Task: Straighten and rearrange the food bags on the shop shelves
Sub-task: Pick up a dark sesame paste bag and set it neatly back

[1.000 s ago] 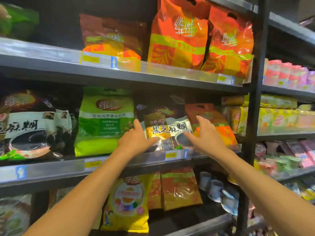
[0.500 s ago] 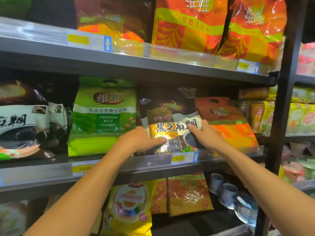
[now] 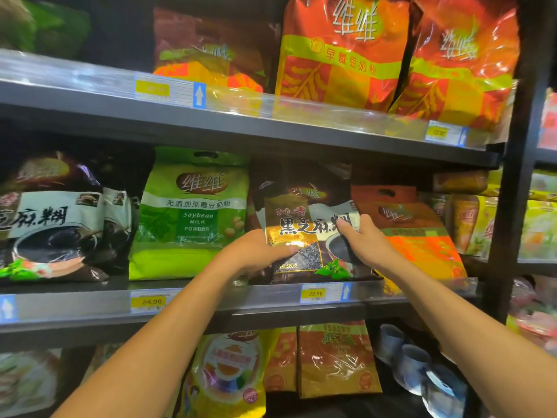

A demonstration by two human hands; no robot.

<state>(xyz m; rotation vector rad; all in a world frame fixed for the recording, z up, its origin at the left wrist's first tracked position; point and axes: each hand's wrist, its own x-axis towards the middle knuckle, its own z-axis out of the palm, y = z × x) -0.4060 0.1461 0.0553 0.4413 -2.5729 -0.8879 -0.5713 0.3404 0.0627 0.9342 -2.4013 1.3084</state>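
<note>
A dark brown black-sesame bag [image 3: 304, 227] with gold and white panels stands on the middle shelf [image 3: 229, 300], between a green soybean milk powder bag [image 3: 193, 215] and an orange bag [image 3: 419, 236]. My left hand [image 3: 256, 251] grips its lower left edge. My right hand [image 3: 364, 242] grips its right edge, fingers curled over the front. Both arms reach up from below.
Large black sesame bags [image 3: 57, 218] fill the middle shelf's left end. Red-orange bags [image 3: 343, 52] stand on the top shelf. Yellow and orange bags [image 3: 334, 357] and blue cups [image 3: 410, 363] sit on the lower shelf. A black upright post [image 3: 509, 176] bounds the bay on the right.
Both hands have closed in on the black-sesame bag and taken hold of its sides. The view has moved closer to the shelf.
</note>
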